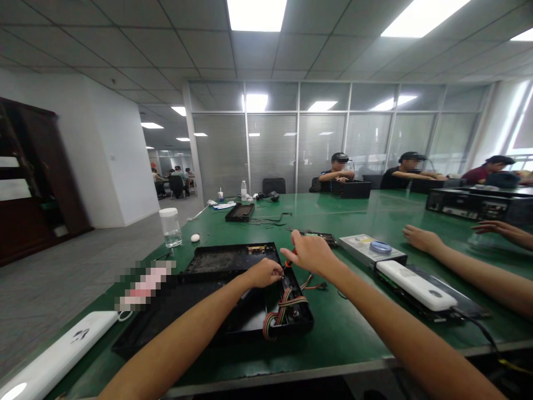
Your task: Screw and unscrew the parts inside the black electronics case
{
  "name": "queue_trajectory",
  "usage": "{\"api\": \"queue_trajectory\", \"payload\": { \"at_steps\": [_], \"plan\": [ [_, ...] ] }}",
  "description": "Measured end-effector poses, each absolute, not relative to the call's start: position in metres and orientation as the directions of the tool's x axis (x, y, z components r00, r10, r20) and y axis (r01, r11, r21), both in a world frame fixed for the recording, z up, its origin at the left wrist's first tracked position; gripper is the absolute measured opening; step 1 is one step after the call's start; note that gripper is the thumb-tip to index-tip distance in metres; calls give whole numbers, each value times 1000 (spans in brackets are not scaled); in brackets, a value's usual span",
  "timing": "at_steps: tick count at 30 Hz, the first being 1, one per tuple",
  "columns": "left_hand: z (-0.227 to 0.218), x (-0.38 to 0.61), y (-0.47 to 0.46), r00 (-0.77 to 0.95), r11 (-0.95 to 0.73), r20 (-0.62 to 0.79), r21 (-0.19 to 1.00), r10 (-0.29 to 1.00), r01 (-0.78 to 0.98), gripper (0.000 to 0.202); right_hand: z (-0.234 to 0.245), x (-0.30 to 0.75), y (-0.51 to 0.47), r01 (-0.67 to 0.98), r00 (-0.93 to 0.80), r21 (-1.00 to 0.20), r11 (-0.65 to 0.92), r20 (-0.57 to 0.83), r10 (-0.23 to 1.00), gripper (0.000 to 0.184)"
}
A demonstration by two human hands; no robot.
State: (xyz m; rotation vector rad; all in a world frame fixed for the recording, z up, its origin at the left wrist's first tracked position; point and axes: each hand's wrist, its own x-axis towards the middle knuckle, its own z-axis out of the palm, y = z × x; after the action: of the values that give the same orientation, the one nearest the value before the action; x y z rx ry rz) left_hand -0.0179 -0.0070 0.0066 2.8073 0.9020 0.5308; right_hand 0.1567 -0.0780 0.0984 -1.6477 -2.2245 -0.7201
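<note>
An open black computer case [216, 261] lies flat on the green table [341, 328] in front of me. My left hand [264, 273] is closed in a pinch at the case's right inner edge, on something I cannot make out. My right hand [308, 253] is closed round a tool with an orange-red handle [290, 259], just right of the left hand. A bundle of red, black and striped wires [283, 312] loops over the case's near right corner.
A white power bank [62, 355] lies near left, a clear plastic jar [170, 226] far left. A silver drive [366, 248] and a white device [416, 284] sit to the right. Another person's hands [420, 239] rest at right. Other people sit at the far side.
</note>
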Motion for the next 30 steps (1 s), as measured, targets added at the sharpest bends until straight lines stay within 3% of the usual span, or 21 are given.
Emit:
{"api": "queue_trajectory", "payload": {
  "at_steps": [3,7,18,22,28,30],
  "plan": [
    [7,-19,-8,758,-810,288,246,586,533,13,116,141,-83,903,-418,279,328,392,819,39],
    [10,-20,-9,759,-806,274,254,591,535,14,128,141,-78,859,-509,245,449,325,797,36],
    [6,-20,-7,770,-819,280,213,573,532,15,124,155,-66,862,-507,218,458,329,797,35],
    [7,-20,-8,766,-814,274,213,581,541,15,129,155,-60,830,-558,150,538,234,796,33],
    [8,-22,-8,769,-813,268,239,581,531,13,129,148,-55,920,-383,232,316,360,851,58],
    [8,-22,-9,770,-812,264,255,581,526,13,129,147,-57,899,-434,216,380,325,840,53]
  ]
}}
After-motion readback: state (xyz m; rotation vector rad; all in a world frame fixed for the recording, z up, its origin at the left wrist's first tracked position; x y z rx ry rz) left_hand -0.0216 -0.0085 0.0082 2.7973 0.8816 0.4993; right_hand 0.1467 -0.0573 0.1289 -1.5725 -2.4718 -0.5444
